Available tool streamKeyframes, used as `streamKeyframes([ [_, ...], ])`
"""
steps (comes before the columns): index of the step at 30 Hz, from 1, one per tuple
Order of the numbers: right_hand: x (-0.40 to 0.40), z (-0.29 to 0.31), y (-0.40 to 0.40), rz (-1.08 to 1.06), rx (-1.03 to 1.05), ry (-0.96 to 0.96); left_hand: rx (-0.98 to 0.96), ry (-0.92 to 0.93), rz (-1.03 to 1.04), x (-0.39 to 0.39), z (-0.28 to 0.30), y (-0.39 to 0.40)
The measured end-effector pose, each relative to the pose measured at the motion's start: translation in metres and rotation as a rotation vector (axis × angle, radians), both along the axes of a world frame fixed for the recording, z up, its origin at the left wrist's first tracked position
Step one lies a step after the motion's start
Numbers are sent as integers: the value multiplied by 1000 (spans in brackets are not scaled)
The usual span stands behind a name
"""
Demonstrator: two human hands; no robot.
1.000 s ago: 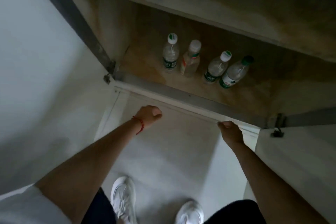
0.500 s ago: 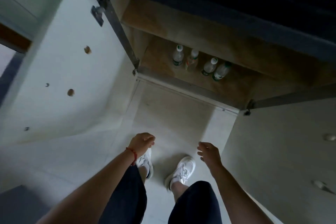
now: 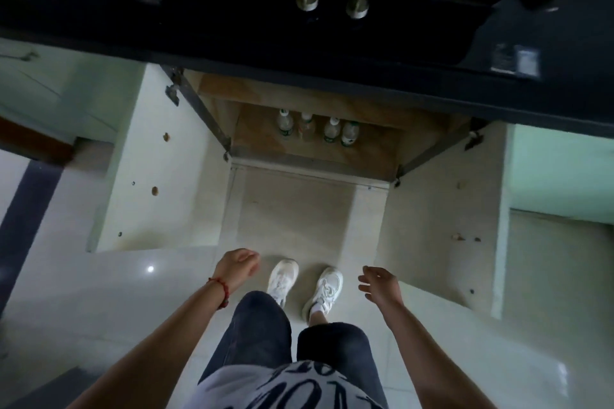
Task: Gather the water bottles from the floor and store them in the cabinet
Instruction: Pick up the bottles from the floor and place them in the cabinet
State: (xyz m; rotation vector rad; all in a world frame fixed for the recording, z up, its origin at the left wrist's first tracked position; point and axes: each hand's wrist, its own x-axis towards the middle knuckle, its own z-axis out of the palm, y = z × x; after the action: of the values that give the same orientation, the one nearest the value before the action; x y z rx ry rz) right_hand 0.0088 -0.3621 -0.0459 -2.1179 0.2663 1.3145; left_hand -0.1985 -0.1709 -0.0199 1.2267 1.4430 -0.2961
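Head view showed I had stood up and backed off from the cabinet (image 3: 319,163) since a second ago, when my hands were at its sill; the four water bottles (image 3: 317,129) stood inside at twelve o'clock, so storing looked done, doors still open. My left hand (image 3: 237,267) hung loosely curled at nine, my right hand (image 3: 378,285) relaxed with fingers apart at three, both holding nothing.
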Motion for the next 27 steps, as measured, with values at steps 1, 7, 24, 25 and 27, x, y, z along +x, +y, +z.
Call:
streamKeyframes([
  [1, 0, 5, -7, -41, 2, -2, -10, 1, -15, 4, 3, 0],
  [7, -12, 38, -54, -348, 61, -34, -36, -4, -249, 47, 15, 1],
  [24, -237, 59, -234, -1633, 14, -55, -36, 56, -1282, 167, 28, -153],
  [25, -255, 58, -239, -1702, 13, -54, -38, 58, -1347, 166, 29, -172],
  [27, -288, 58, -247, -1822, 7, -48, -48, 66, -1466, 161, 30, -210],
])
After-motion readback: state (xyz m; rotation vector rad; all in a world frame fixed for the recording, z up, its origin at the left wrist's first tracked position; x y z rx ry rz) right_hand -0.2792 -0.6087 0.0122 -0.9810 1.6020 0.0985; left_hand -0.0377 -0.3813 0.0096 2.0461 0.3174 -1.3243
